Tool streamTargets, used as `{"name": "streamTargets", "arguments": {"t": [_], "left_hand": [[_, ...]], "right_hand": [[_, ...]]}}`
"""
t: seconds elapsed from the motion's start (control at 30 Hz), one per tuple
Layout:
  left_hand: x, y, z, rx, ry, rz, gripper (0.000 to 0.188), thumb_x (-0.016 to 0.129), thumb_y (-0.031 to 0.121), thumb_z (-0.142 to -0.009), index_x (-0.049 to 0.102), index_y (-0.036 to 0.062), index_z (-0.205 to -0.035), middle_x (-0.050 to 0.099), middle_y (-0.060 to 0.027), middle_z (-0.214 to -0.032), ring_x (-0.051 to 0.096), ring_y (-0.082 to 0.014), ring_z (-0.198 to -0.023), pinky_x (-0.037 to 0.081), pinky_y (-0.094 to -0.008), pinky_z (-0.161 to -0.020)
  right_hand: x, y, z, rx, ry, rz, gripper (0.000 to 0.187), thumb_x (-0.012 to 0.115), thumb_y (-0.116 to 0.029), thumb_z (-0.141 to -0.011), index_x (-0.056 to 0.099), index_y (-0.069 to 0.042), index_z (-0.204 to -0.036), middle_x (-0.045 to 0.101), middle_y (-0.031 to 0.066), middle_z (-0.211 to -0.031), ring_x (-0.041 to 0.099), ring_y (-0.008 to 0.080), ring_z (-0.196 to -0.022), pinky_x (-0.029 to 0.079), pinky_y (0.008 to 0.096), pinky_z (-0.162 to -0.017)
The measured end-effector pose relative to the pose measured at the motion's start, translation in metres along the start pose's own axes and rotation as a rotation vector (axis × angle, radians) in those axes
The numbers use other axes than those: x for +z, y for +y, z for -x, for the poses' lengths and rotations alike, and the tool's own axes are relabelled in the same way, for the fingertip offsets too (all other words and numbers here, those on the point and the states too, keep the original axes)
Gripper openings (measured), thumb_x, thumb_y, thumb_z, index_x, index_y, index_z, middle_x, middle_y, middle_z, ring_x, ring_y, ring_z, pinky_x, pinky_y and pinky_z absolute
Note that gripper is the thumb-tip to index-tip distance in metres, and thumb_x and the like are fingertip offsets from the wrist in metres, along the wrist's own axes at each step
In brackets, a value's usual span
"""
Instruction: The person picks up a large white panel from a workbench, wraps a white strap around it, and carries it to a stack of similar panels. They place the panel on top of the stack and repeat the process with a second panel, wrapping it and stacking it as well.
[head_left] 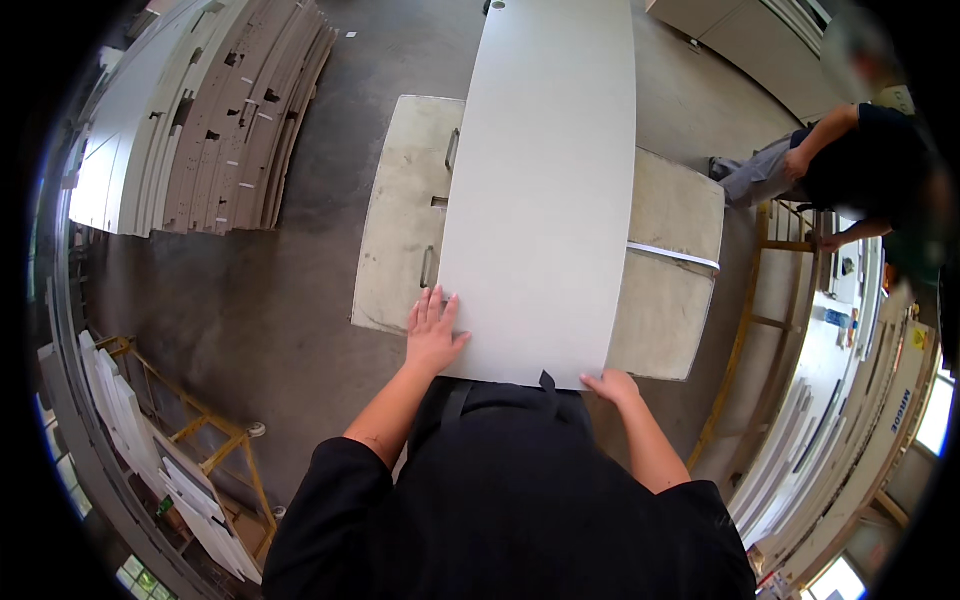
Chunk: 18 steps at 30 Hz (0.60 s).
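A long white panel point(540, 200) lies flat in front of me, running away from my waist, its near edge close against my body. At its left edge, near the close corner, my left hand point(435, 332) rests with fingers spread, fingertips on the panel's border. My right hand point(613, 386) grips the near right corner, thumb along the top and the other fingers mostly out of sight. Beneath the panel is a wide cream board point(665, 310) with handle-like metal loops point(427, 267) on its left part and a white strap point(675, 255) across its right part.
Stacked panels point(215, 120) stand at the far left. A yellow metal cart point(225, 450) with white boards is at the near left. On the right, a co-worker point(850, 150) leans by a yellow frame point(745, 330) and a bench point(810, 370) holding white strips. More panels point(745, 45) are at the far right.
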<state>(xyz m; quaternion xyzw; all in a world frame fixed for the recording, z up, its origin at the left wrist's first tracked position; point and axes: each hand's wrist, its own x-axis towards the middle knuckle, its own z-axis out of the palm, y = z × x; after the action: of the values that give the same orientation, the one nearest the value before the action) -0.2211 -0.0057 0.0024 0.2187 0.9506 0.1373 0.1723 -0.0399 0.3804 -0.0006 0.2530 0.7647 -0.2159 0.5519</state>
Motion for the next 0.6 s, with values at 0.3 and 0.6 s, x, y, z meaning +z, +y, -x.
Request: {"name": "streamTargets", "arguments": {"t": [0.3, 0.6], "left_hand": [[-0.018, -0.042, -0.02, 0.241, -0.114, 0.015, 0.08, 0.069, 0.044, -0.085, 0.039, 0.0144, -0.153, 0.026, -0.0148, -0.163, 0.02, -0.0326, -0.152, 0.016, -0.0518, -0.122], [-0.04, -0.01, -0.047, 0.18, -0.234, -0.036, 0.076, 0.071, 0.033, -0.085, 0.04, 0.0119, -0.151, 0.028, -0.0163, -0.162, 0.022, -0.035, -0.151, 0.018, -0.0505, -0.122]], "right_hand": [[0.021, -0.037, 0.011, 0.036, 0.137, -0.075, 0.079, 0.051, -0.076, -0.085, 0.074, -0.004, -0.108, 0.071, 0.0226, -0.108, 0.067, 0.0379, -0.106, 0.052, 0.0479, -0.089], [-0.069, -0.002, -0.014, 0.002, 0.299, -0.417, 0.06, 0.061, -0.061, -0.089, 0.071, -0.003, -0.096, 0.072, 0.0197, -0.086, 0.07, 0.0341, -0.083, 0.053, 0.0442, -0.076]]}}
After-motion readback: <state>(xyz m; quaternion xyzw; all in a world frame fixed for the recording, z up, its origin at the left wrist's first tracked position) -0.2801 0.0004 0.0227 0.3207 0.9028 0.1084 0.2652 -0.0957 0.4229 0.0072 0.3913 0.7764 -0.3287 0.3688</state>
